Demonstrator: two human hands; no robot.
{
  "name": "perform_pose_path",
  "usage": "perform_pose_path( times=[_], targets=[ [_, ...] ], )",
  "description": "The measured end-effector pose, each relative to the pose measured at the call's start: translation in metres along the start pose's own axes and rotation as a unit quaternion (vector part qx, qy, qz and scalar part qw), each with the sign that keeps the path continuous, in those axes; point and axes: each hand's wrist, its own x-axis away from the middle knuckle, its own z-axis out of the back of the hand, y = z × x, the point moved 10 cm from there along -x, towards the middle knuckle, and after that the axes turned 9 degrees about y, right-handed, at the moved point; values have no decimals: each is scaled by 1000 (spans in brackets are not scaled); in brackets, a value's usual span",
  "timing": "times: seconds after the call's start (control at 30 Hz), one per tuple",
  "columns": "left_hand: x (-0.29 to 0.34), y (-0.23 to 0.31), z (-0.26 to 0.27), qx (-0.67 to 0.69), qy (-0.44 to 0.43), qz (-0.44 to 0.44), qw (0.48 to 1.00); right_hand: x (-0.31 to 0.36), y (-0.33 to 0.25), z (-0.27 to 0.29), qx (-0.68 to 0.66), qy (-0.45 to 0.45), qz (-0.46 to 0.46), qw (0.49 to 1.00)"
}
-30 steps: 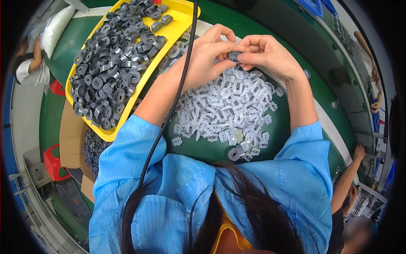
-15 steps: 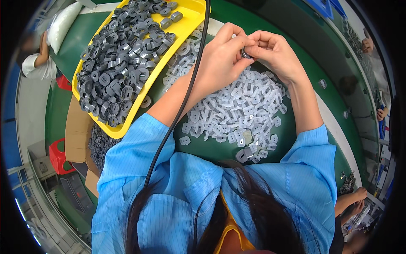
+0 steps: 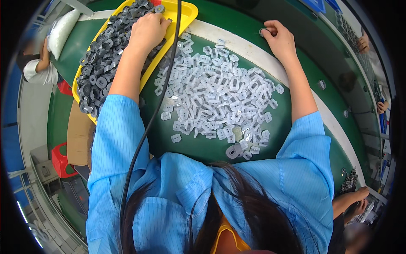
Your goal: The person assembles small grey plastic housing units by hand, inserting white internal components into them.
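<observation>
My left hand [image 3: 147,33] reaches into the yellow tray [image 3: 191,12], its fingers curled down at the tray's right side. A small grey plastic ring [image 3: 169,20] shows at the fingertips, which appear closed on it. Around the hand lie heaped grey rings [image 3: 101,63]. My right hand [image 3: 281,42] is over the dark green belt, beyond the white edge strip. Thumb and fingers pinch a small round dark part [image 3: 263,32], partly covered by them. Between my forearms spreads a pile of translucent white plastic pieces [image 3: 220,93].
A black cable [image 3: 163,91] hangs across the view, over my left sleeve. One loose ring [image 3: 234,151] lies at the pile's near edge. Small parts [image 3: 322,84] sit on the belt at right. A cardboard box [image 3: 78,135] stands left; other people work at both sides.
My hands have parted from their shared hold above the pile. The left moved left into the tray; the right moved out over the belt with the small round part.
</observation>
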Motion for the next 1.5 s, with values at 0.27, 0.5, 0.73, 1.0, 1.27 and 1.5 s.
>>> perform_pose_path(
  times=[0.27, 0.5, 0.73, 1.0, 1.27, 1.5],
  targets=[
    [14, 55, 33, 301, 101, 32, 948, 27, -102, -27, -106, -131, 200, 965],
    [44, 75, -18, 607, 27, 101, 788, 41, -115, -50, -118, -202, 248, 940],
    [46, 73, -29, 547, 20, 109, 830, 36, -107, -26, 34, -49, 148, 987],
    [53, 84, 1, 428, 108, 32, 897, 36, -80, -49, -363, -218, -171, 890],
    [58, 99, 0, 491, 139, 4, 860, 39, -101, -43, -413, -156, -115, 890],
    [61, 110, 15, 492, 120, -19, 862, 36, -94, -40, -422, -148, -138, 884]
  ],
)
